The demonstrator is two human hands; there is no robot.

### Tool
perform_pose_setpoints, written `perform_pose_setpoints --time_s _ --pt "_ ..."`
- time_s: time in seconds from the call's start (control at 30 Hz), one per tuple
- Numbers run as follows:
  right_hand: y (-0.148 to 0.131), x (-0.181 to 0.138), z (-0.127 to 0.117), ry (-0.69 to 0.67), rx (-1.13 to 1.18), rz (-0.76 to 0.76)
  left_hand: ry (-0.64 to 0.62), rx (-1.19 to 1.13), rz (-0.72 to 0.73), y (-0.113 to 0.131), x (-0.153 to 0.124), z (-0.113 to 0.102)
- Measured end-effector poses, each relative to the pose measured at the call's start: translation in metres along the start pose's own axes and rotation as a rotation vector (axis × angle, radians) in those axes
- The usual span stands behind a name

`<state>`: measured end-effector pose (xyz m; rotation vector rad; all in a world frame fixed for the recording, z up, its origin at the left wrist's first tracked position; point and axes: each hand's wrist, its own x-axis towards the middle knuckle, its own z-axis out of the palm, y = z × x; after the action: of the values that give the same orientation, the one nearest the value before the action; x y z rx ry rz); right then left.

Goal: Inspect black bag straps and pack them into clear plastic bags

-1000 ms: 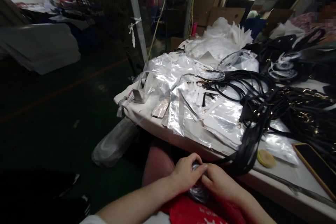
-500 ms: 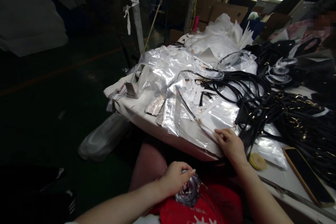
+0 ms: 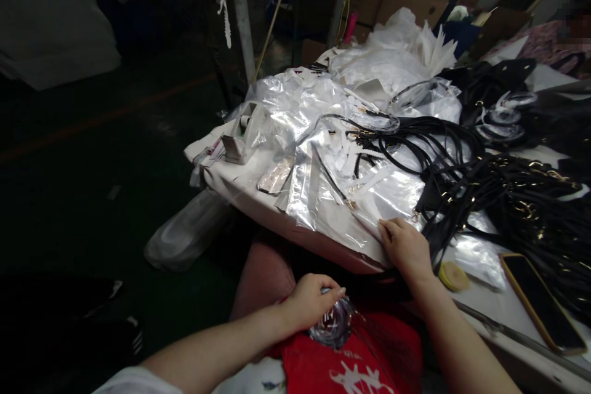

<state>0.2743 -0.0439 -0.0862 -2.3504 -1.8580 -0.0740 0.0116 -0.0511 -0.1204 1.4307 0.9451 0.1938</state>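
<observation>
On my lap, my left hand (image 3: 310, 303) is closed over a coiled strap in clear plastic (image 3: 334, 327), fingers curled across its top. The coil rests against a red cloth (image 3: 307, 364) with white print. At the table's front edge, my right hand (image 3: 406, 249) pinches the corner of a clear plastic bag (image 3: 339, 226) between thumb and fingers. A thin dark strap with a gold clasp (image 3: 349, 203) lies at this bag, its far end running up among other film; whether it is inside cannot be made out. Many black straps (image 3: 427, 154) with gold hardware lie just beyond my right hand.
Right of my right arm are a yellow round object (image 3: 453, 276) and a phone (image 3: 542, 301). Clear plastic bags (image 3: 295, 104) heap up across the table. A small box (image 3: 234, 149) stands at the left corner, with a metal post (image 3: 241, 24) behind. Another person's sleeve shows far right.
The view has tipped down slightly, so the table sits a little higher. Both hands keep nearly the same places and grips, the right one still at the bag's corner.
</observation>
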Motion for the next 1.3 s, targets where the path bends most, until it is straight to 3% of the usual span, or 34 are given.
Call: perform_pose_setpoints --time_s 0.9,1.1,1.3 --pt "0.0 0.006 -0.005 -0.037 0.066 0.015 0.03 0.036 -0.021 0.008 -0.012 0.006" --pt "-0.003 0.016 0.002 0.041 0.165 0.166 0.034 0.069 -0.001 0.01 -0.014 0.004" --pt "0.016 0.016 0.018 0.264 0.5 0.395 0.043 0.036 0.002 0.007 -0.016 0.003"
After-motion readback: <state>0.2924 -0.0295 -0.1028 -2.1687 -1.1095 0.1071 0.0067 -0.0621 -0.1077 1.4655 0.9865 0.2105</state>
